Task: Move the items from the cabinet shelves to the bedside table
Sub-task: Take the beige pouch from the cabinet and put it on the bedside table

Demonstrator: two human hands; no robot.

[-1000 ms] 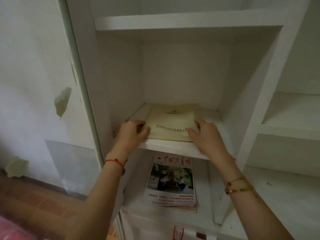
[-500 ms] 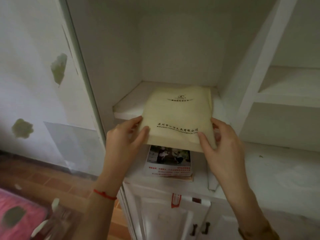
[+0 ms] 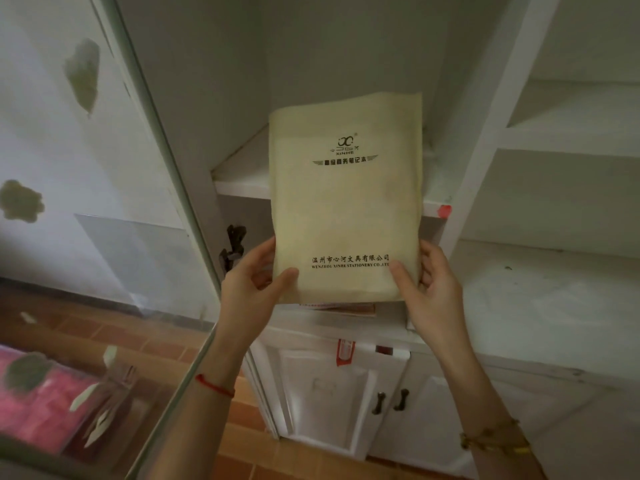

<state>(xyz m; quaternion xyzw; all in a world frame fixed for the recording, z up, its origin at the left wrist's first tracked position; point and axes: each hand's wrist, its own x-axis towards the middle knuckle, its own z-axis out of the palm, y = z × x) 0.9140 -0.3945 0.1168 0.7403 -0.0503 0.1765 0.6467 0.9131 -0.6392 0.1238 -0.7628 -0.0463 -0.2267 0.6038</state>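
A pale yellow notebook [image 3: 346, 202] with black printed lettering is held upright in front of the white cabinet shelf [image 3: 239, 183]. My left hand [image 3: 252, 289] grips its lower left corner, thumb on the cover. My right hand [image 3: 429, 289] grips its lower right corner the same way. Just below the notebook's bottom edge a strip of the magazine [image 3: 343, 307] on the lower shelf shows; the rest of it is hidden behind the notebook.
The white cabinet has side shelves [image 3: 568, 147] at the right and lower doors with dark handles [image 3: 389, 401]. A glass door edge [image 3: 152, 140] runs down the left. Pink bedding [image 3: 38, 407] lies at lower left over a brown tiled floor [image 3: 114, 334].
Both hands have drawn the notebook out of the shelf and tipped it upright toward me. It now covers most of the magazine below.
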